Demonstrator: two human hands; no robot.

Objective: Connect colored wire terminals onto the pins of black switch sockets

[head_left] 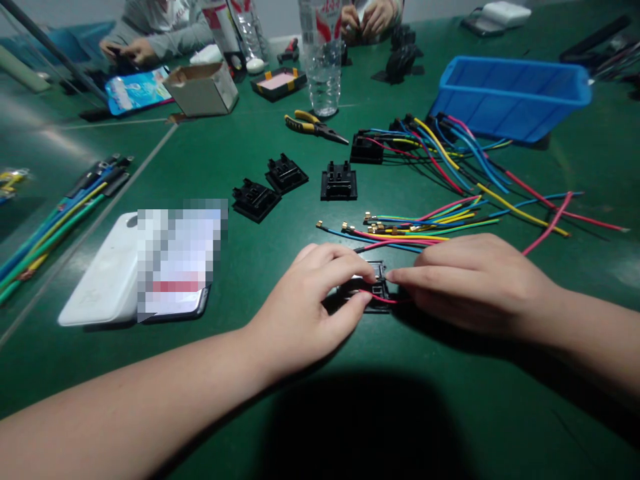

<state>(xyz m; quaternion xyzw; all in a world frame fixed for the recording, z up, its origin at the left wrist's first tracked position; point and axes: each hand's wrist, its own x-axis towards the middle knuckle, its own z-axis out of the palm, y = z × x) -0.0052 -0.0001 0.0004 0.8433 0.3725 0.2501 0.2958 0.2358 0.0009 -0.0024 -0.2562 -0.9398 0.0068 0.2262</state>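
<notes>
A small black plastic housing (pixel 381 288) lies on the green table, partly covered by my fingers. My left hand (pixel 315 300) grips it from the left, with thumb and forefinger closed about its sides. From the housing a red wire (pixel 384 301) runs right, beneath my right hand (pixel 470 280). My right fingertips are pinched together at the housing's right edge, and the wire goes into that hand's curled fingers. Just beyond both hands lies a bunch of coloured wires (pixel 425 223) with brass terminals. Three more black housings, two at left (pixel 256 199) and one ahead (pixel 339 181), stand apart.
Yellow-handled pliers (pixel 315 127), wired housings (pixel 367 147), and a blue bin (pixel 510 100) are farther back. A plastic bottle (pixel 323 73) stands near a cardboard box (pixel 205 87). Phones (pixel 105 273) and thick cables (pixel 75 223) lie left. Other people's hands work across the table.
</notes>
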